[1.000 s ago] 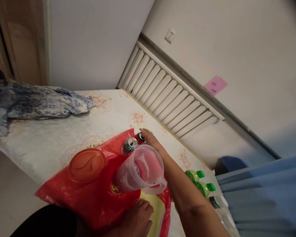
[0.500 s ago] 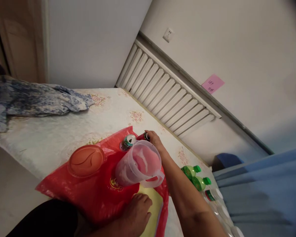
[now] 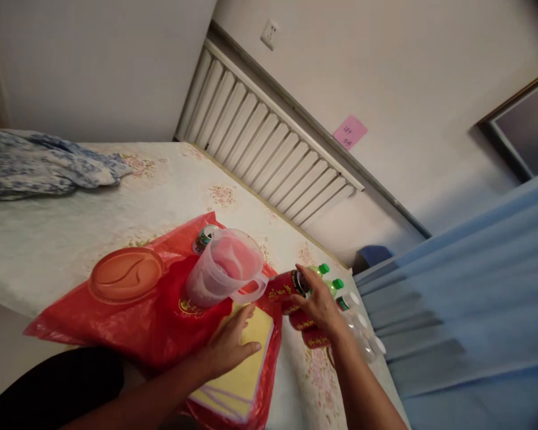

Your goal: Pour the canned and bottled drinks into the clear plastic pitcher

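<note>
My right hand [image 3: 318, 304] grips a red drink can [image 3: 283, 286], held tilted just right of a clear plastic pitcher [image 3: 222, 269]. The pitcher stands on a red plastic bag [image 3: 130, 316] spread on the table. My left hand [image 3: 231, 343] rests open and flat on the bag's yellow part [image 3: 242, 373], in front of the pitcher. A second can with a green and silver top [image 3: 204, 237] stands behind the pitcher. An orange lid [image 3: 126, 273] lies on the bag to the left. Other red cans [image 3: 311, 328] lie beneath my right hand.
Green-capped bottles [image 3: 329, 280] and clear white-capped bottles [image 3: 363, 334] lie at the table's right edge. A blue patterned cloth [image 3: 40, 164] lies at the far left. A white radiator [image 3: 269, 143] runs along the wall behind. Blue fabric [image 3: 466, 310] fills the right.
My right hand took the red can from behind the pitcher and carried it to the pitcher's right side. My left hand opened and slid forward. The camera view shifted right.
</note>
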A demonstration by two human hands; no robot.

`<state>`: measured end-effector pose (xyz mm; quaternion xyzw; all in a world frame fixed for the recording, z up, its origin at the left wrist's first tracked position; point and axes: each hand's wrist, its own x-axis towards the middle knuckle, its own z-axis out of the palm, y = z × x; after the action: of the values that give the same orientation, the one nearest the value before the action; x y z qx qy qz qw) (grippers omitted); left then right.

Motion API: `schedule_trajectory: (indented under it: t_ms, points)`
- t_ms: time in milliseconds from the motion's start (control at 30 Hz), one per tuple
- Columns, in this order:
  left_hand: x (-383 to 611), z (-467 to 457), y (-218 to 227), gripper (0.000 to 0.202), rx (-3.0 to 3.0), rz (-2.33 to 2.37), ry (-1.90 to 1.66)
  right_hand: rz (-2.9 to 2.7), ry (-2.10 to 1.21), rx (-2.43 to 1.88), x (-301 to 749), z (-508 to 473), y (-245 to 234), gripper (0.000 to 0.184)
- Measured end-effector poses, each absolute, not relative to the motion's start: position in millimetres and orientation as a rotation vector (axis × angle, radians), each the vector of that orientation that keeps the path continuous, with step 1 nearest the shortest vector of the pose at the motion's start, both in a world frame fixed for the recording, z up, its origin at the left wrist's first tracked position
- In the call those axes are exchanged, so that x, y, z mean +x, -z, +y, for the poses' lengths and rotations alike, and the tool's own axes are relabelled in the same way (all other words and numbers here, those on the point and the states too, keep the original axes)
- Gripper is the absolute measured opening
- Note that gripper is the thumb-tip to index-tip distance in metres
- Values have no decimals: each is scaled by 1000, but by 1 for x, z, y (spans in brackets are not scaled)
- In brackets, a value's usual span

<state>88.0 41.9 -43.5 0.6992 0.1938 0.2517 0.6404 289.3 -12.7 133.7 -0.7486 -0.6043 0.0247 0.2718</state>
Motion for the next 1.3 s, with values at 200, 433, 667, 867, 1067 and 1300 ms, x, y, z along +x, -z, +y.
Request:
schedule_trajectory:
  t_ms: [200,433,667,867,1067,1300]
  points:
    - [85,42,35,96,1637,395,-514,-1551,-210,-1986,250,-69,-117,74]
    - [78,44,29,82,1643,232,-468,-1415,-270,-1969,218,-93,-85,74]
    - [67,47,17,72,1648,252,-417,-1371,-309,-1933,210,-90,-75,73]
    - [68,51,25,77,1609,189,-401,-1399,-358,-1920,205,-85,-73,75]
    - [65,56,26,80,1604,194,-343,-1352,-416,-1887,202,-85,-66,73]
    - [55,63,16,88,1610,198,-284,-1088,-554,-1657,219,-77,-63,64]
